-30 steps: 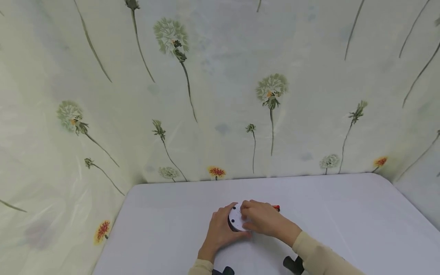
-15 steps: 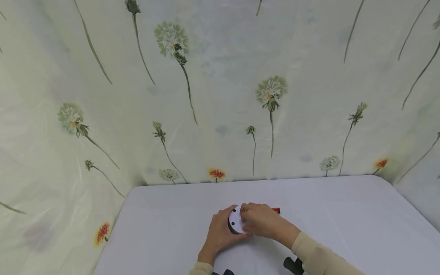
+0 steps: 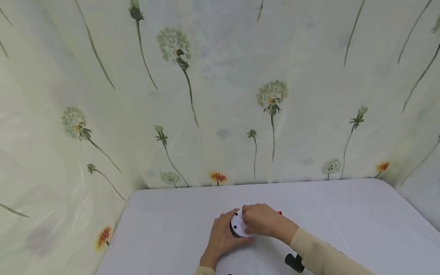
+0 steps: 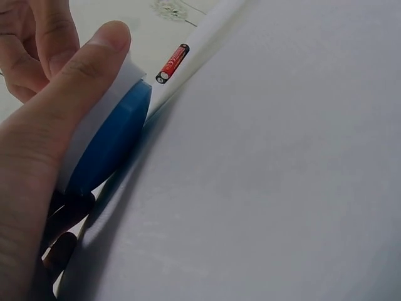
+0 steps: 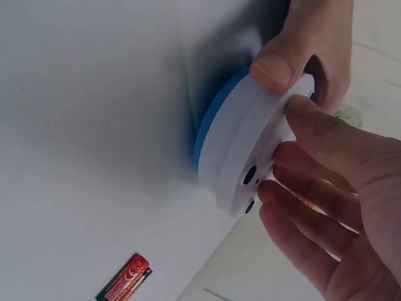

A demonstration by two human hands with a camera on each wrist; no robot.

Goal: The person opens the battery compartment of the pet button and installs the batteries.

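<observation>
Wearing pale-beige right sleeve (image 3: 319,252), long, plain, lightly creased. Matched by left sleeve (image 3: 204,270), left of right sleeve, mostly cropped. Showing black, stubby, cylindrical gear (image 3: 292,262) just beside right sleeve.

Head view: flat, even, slightly dim light; pale glare streaks on the left of the curtain (image 3: 220,145), soft shadow on the near part of the table (image 3: 165,221) between the forearms. Fine detail soft. Left wrist view: darker, murky; left hand (image 4: 41,135) goes nearly black under the disc (image 4: 116,141). Right wrist view: broad diffuse shadow left of disc, curtain blurry, battery (image 5: 127,277) print fairly sharp.
</observation>
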